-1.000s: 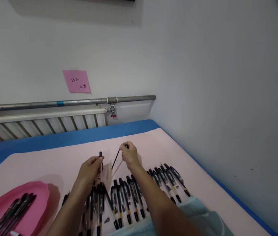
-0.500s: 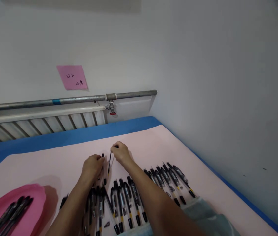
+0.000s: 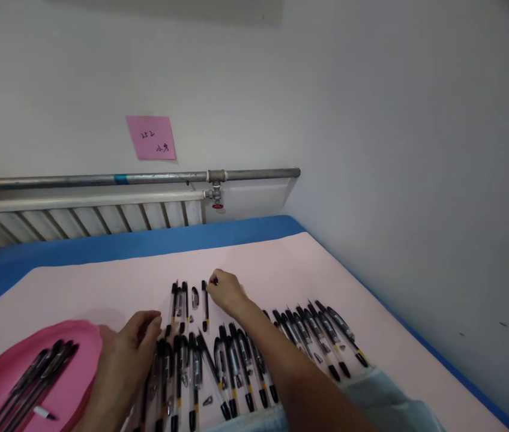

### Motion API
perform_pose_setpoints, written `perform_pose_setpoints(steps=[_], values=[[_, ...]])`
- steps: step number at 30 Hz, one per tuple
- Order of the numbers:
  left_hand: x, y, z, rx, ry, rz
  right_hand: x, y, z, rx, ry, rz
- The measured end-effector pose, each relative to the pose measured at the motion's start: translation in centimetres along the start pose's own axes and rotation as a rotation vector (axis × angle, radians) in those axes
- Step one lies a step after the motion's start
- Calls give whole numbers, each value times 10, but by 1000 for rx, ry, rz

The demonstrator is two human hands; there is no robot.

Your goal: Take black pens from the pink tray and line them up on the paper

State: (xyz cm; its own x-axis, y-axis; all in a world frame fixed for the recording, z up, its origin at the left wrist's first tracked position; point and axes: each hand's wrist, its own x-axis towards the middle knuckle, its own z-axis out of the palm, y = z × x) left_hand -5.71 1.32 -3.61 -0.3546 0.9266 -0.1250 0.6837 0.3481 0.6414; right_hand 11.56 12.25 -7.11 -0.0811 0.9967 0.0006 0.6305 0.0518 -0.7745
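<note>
My left hand [image 3: 123,354] is over the near-left part of the pink sheet, thumb and fingers apart, with nothing visible in it. My right hand [image 3: 227,292] has its fingers closed around a small dark piece I cannot make out. Just left of those fingers lies a black pen [image 3: 204,306] with a clear barrel, beside a loose black pen cap [image 3: 195,297]. Two more pens, one of them a clear-barrelled pen [image 3: 184,306], lie further left. In front, a row of several pens [image 3: 234,372] has caps and small cone-shaped tips [image 3: 208,400] among them.
A pink tray [image 3: 87,342] at the left holds several dark pens [image 3: 38,378] and a small white piece [image 3: 44,413]. Another row of pens [image 3: 322,336] lies right of my right forearm. The pink sheet [image 3: 272,264] covers a blue surface against the walls; a radiator [image 3: 101,219] stands behind.
My left hand has let go of a pen and drawn back toward the tray. The slim pen under my right hand now lies flat on the sheet. The view has turned slightly left.
</note>
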Motion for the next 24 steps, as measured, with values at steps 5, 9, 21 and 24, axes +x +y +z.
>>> perform_pose_setpoints(steps=[5,9,21,24], values=[[-4,-1,3,-17,11,58,-8,1,6,-70,-24,-16],[-8,2,2,-26,-21,76,-10,3,8,-96,-32,-39],[-9,1,3,-62,-27,102,-9,9,11,-88,-78,-66],[-10,3,2,-52,-29,114,-9,10,12,-96,-99,-64]])
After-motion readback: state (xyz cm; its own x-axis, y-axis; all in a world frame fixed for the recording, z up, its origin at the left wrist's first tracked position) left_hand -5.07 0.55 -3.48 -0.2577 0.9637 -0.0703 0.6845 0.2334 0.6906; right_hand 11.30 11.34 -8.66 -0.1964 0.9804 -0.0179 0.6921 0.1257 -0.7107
